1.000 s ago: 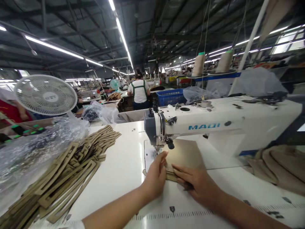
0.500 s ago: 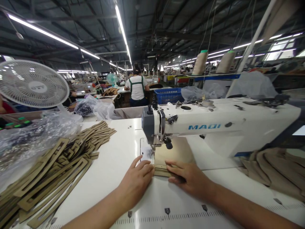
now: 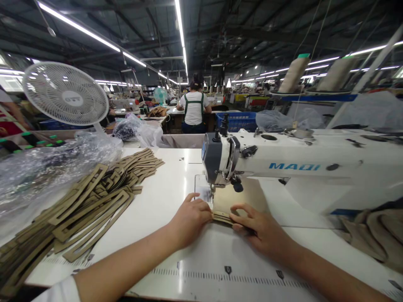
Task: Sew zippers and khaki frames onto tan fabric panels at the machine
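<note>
A tan fabric piece [image 3: 241, 196] lies under the head of a white sewing machine [image 3: 292, 155], with a folded, layered strip along its near edge. At that strip's left end, my left hand [image 3: 193, 217] has its fingers curled and closed on the edge, the index finger raised a little near the needle plate. My right hand [image 3: 261, 228] pinches the near edge from the right, thumb tucked below and partly hidden. Close in front of both hands is the presser foot area [image 3: 214, 191]; the needle itself is too small to make out.
Slotted tan strips [image 3: 94, 201] lie heaped on the left of the white table [image 3: 163, 260], beside clear plastic bags [image 3: 56, 167] and a fan [image 3: 66, 94]. Folded tan fabric [image 3: 368, 235] sits at the right. Thread cones [image 3: 294, 74] stand behind; a person [image 3: 193, 105] sits farther off.
My view has turned left, so the scene sits farther right in the picture. Both hands stay at the fabric's near edge; the right fingers are more bent.
</note>
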Action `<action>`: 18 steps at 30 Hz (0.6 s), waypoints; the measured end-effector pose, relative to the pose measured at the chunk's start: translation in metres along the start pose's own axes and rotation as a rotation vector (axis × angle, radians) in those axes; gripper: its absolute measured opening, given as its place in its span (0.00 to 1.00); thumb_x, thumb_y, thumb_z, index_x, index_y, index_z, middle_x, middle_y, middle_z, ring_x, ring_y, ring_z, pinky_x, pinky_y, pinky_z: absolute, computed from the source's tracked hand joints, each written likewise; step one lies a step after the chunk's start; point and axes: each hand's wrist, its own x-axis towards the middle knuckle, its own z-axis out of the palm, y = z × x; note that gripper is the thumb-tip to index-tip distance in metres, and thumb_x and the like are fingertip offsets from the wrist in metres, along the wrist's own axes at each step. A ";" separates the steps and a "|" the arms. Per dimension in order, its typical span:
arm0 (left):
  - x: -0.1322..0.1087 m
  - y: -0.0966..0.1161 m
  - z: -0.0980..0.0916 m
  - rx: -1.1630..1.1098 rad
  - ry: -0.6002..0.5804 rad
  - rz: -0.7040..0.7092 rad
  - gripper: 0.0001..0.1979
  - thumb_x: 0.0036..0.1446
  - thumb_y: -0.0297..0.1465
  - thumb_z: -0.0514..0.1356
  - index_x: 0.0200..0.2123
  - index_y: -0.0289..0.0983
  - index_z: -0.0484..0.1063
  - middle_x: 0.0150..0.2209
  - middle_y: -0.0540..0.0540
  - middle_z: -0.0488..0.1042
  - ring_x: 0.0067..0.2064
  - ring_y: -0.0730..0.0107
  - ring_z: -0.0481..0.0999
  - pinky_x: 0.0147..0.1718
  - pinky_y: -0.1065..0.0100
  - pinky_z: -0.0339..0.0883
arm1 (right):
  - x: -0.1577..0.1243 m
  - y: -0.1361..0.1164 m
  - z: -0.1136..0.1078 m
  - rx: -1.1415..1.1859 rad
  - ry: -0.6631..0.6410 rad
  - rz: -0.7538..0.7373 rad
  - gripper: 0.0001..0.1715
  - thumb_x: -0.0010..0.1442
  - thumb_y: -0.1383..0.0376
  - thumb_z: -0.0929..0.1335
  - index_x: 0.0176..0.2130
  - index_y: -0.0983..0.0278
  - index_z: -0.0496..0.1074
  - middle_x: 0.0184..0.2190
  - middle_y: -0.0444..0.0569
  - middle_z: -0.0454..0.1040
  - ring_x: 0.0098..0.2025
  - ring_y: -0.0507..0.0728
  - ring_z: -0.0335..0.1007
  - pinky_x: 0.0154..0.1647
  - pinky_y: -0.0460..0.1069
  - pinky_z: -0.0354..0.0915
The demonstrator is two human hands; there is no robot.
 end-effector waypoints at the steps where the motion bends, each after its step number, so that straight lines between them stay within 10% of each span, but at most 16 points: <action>1: -0.004 0.003 0.001 0.012 0.004 0.011 0.09 0.60 0.24 0.53 0.37 0.38 0.73 0.38 0.49 0.76 0.40 0.69 0.74 0.56 0.56 0.51 | -0.002 0.001 0.002 -0.032 0.018 -0.017 0.18 0.64 0.66 0.58 0.48 0.64 0.71 0.48 0.58 0.68 0.38 0.57 0.72 0.37 0.51 0.69; 11: -0.011 0.000 0.031 0.294 0.190 0.026 0.09 0.59 0.27 0.54 0.43 0.36 0.68 0.45 0.43 0.74 0.48 0.62 0.73 0.55 0.53 0.57 | 0.020 0.013 0.009 -0.159 0.086 -0.061 0.16 0.62 0.67 0.59 0.45 0.65 0.72 0.46 0.57 0.70 0.38 0.57 0.72 0.36 0.50 0.68; 15: -0.005 -0.016 0.053 0.430 0.436 0.065 0.10 0.59 0.34 0.53 0.39 0.37 0.70 0.38 0.44 0.78 0.40 0.64 0.76 0.49 0.60 0.64 | 0.036 -0.010 -0.047 -0.290 0.255 -0.289 0.15 0.63 0.67 0.59 0.36 0.67 0.73 0.23 0.49 0.69 0.24 0.54 0.65 0.22 0.47 0.61; 18: -0.005 -0.019 0.050 0.485 0.344 0.088 0.11 0.58 0.36 0.54 0.41 0.37 0.70 0.40 0.43 0.77 0.42 0.63 0.76 0.48 0.62 0.65 | 0.064 -0.020 -0.123 -0.419 0.533 -0.246 0.12 0.62 0.68 0.61 0.37 0.65 0.73 0.22 0.46 0.67 0.23 0.52 0.62 0.23 0.46 0.58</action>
